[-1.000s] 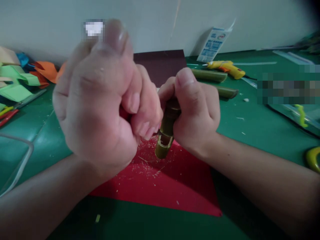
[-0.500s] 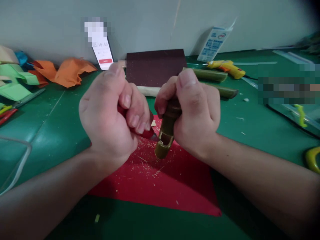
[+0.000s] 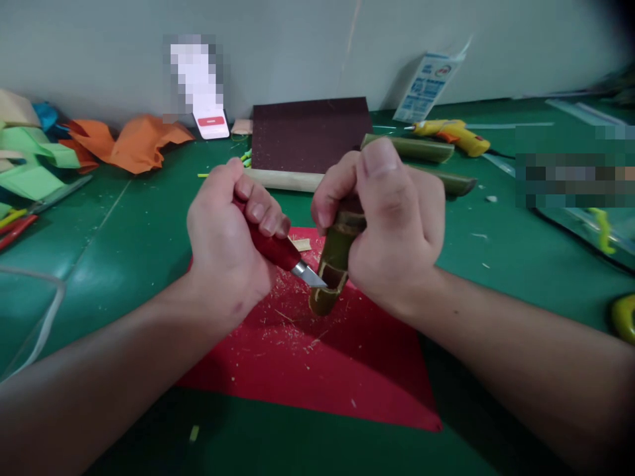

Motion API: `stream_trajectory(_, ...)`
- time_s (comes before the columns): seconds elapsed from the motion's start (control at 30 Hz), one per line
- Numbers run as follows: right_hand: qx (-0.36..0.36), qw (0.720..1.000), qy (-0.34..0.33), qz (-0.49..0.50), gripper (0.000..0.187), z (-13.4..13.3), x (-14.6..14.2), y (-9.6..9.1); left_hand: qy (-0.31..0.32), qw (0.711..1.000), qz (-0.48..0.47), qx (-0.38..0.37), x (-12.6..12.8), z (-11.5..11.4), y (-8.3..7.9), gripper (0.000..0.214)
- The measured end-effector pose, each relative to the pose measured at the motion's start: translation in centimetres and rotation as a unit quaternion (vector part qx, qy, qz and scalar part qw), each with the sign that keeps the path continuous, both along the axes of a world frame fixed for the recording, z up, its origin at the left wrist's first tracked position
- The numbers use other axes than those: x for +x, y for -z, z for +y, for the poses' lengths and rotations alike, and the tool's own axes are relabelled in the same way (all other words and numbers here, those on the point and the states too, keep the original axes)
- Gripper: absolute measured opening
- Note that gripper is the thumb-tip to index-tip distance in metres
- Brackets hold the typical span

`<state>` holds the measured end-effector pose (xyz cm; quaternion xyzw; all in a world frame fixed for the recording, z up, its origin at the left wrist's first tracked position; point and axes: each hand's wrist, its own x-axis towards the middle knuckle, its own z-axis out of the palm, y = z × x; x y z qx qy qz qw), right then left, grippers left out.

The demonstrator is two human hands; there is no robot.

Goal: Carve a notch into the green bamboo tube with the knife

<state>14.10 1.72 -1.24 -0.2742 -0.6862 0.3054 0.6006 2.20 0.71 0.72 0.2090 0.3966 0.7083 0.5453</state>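
My left hand (image 3: 228, 244) is closed round the red handle of a carving knife (image 3: 282, 250). The short pointed blade reaches down to the right, its tip at the edge of an opening cut in a piece of bamboo (image 3: 333, 254). My right hand (image 3: 397, 225) grips the upper part of that bamboo, which leans with its lower end toward me. The fingers hide part of its top. Beneath both hands lies a red sheet (image 3: 317, 370), strewn with pale shavings and a small chip (image 3: 301, 244).
Behind the hands are a dark brown board (image 3: 310, 132), split bamboo lengths (image 3: 409, 148) and a yellow glue gun (image 3: 454, 134). A phone (image 3: 211, 109) leans on the wall. Orange paper (image 3: 141, 142) and red-handled scissors (image 3: 17, 231) lie left. A yellow ring-shaped object (image 3: 624, 317) is far right.
My left hand has turned and drawn slightly right, so more of the knife's handle and blade shows. My right hand and the bamboo stay nearly in place.
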Motion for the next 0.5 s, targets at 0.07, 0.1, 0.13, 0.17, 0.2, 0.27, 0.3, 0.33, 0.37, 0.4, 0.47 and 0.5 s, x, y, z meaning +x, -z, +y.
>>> stream_trajectory(0.07,-0.003,1.000,-0.012,0.005,0.048,0.0,0.0,0.0,0.004,1.000,-0.017,-0.022,-0.1,0.1,0.1,0.033)
stream_trajectory(0.1,-0.007,1.000,-0.017,0.012,0.048,0.1,-0.1,0.0,0.001,1.000,-0.016,-0.011,-0.1,0.0,0.0,0.034)
stream_trajectory(0.13,-0.009,1.000,-0.018,0.022,0.048,0.1,-0.2,0.0,-0.004,1.000,-0.007,0.017,-0.1,-0.2,-0.2,0.037)
stream_trajectory(0.17,-0.012,0.999,-0.013,0.032,0.049,0.2,-0.3,0.0,-0.010,0.998,0.011,0.066,-0.1,-0.6,-0.4,0.040)
stream_trajectory(0.2,-0.015,0.999,-0.010,0.039,0.049,0.2,-0.3,0.1,-0.009,0.992,0.039,0.124,-0.2,-1.1,-0.6,0.043)
stream_trajectory(0.27,-0.023,0.999,0.003,0.047,0.050,0.3,-0.4,0.2,0.010,0.968,0.094,0.232,-0.5,-2.3,-0.9,0.043)
stream_trajectory(0.3,-0.024,0.999,0.005,0.047,0.050,0.4,-0.5,0.2,0.022,0.958,0.118,0.261,-0.7,-2.9,-1.0,0.039)
stream_trajectory(0.33,-0.027,0.999,0.007,0.044,0.051,0.4,-0.5,0.2,0.039,0.951,0.150,0.268,-0.9,-3.5,-0.9,0.036)
stream_trajectory(0.37,-0.030,0.999,0.009,0.036,0.052,0.4,-0.4,0.2,0.031,0.949,0.171,0.262,-1.1,-4.1,-0.9,0.035)
stream_trajectory(0.4,-0.031,0.999,0.012,0.029,0.052,0.4,-0.4,0.2,0.028,0.949,0.188,0.252,-1.3,-4.6,-0.8,0.036)
stream_trajectory(0.47,-0.024,0.999,0.017,0.028,0.052,0.5,-0.4,0.2,0.011,0.952,0.204,0.228,-1.6,-5.2,-0.6,0.038)
stream_trajectory(0.5,-0.015,0.999,0.017,0.034,0.053,0.5,-0.4,0.2,0.023,0.958,0.194,0.212,-1.8,-5.4,-0.6,0.038)
